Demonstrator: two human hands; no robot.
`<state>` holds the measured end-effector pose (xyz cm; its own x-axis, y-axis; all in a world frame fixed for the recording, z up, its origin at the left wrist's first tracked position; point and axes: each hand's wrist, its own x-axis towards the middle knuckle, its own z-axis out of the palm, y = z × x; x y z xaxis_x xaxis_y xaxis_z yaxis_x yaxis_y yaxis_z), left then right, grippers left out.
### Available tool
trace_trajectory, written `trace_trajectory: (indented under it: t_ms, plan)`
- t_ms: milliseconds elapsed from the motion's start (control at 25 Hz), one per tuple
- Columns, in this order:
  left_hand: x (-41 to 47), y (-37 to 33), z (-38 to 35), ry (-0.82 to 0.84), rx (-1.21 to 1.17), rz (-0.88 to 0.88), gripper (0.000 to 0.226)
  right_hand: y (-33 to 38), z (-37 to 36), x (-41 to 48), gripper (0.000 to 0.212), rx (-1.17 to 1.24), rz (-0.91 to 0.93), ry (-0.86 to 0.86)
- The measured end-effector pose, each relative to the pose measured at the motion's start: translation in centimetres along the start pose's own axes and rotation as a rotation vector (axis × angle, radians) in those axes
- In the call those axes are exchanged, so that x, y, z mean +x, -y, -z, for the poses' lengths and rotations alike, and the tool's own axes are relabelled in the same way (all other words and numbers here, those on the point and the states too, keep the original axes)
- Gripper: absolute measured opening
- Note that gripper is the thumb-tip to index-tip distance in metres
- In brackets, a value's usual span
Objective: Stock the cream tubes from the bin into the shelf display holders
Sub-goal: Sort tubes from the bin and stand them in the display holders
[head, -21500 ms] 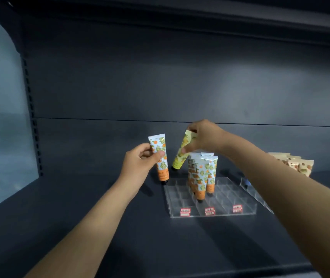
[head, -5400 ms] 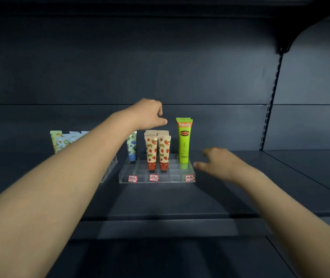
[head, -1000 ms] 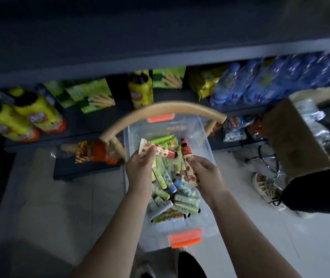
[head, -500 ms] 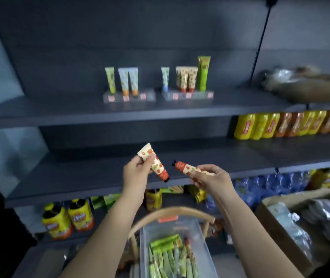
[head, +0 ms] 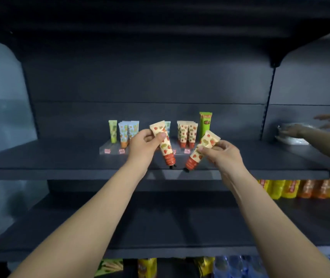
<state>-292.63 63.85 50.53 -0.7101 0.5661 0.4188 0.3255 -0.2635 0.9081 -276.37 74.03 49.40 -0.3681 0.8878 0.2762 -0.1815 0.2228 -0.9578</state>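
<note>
My left hand [head: 144, 145] pinches a cream strawberry-print tube [head: 165, 148], cap pointing down. My right hand [head: 219, 155] holds a second strawberry tube [head: 199, 151], tilted with its cap down-left. Both hover at the front edge of the dark shelf [head: 60, 155], in front of two clear display holders. The left holder [head: 108, 147] carries a green tube [head: 112, 131] and orange-print tubes [head: 128, 131]. In the right holder [head: 186, 150] stand several strawberry tubes [head: 187, 132], a blue-print tube [head: 168, 125] and a tall bright green tube [head: 205, 124]. The bin is out of view.
Another person's hands [head: 294, 130] reach onto the shelf at the far right, touching a shiny packet [head: 292, 138]. Yellow and orange bottles [head: 304, 188] fill the lower right shelf. Snack packs [head: 146, 267] and water bottles [head: 238, 266] line the bottom edge.
Both hands have risen from waist level to the display shelf with their tubes. The view has tilted up, so the bin has dropped out of sight. The tubes now point cap-down.
</note>
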Motion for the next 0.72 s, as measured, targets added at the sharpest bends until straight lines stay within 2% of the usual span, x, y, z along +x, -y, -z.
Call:
trace_trajectory:
  t_ms: [80, 200, 400, 720]
  plan:
    - [2.4, 0.1, -2.3, -0.013, 0.021, -0.013, 0.017, 0.4, 0.2, 2.9, 0.033, 0.013, 0.003, -0.018]
    - [6.1, 0.6, -5.4, 0.014, 0.037, -0.070, 0.013, 0.5, 0.4, 6.8, 0.018, 0.001, 0.067, -0.033]
    - [11.0, 2.9, -8.8, 0.061, 0.104, -0.175, 0.010, -0.9, 0.8, 11.8, 0.015, -0.173, 0.189, -0.055]
    - [15.4, 7.9, -11.8, 0.075, 0.176, -0.221, 0.018, -3.6, 0.4, 16.7, 0.026, -0.289, 0.208, -0.122]
